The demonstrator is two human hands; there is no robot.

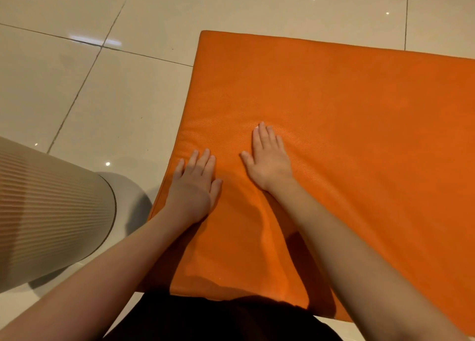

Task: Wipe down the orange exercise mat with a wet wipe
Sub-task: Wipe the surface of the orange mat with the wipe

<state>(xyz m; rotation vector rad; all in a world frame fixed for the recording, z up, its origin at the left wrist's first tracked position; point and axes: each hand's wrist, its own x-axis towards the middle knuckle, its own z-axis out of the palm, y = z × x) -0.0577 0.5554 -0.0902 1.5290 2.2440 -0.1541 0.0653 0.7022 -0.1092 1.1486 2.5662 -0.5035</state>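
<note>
The orange exercise mat (347, 125) lies flat on the tiled floor and fills the right half of the head view. My left hand (195, 184) rests palm down near the mat's left edge, fingers straight. My right hand (268, 158) lies flat on the mat a little farther in, fingers straight and together. A small white bit of the wet wipe (256, 127) peeks out from under the right fingertips; the rest of it is hidden beneath the hand. The mat's surface looks shinier around my hands.
A rolled beige ribbed mat (51, 212) lies on the floor at the left, close to the orange mat's near left corner. Glossy cream floor tiles (102, 83) surround the mat. My dark clothing (218, 320) shows at the bottom edge.
</note>
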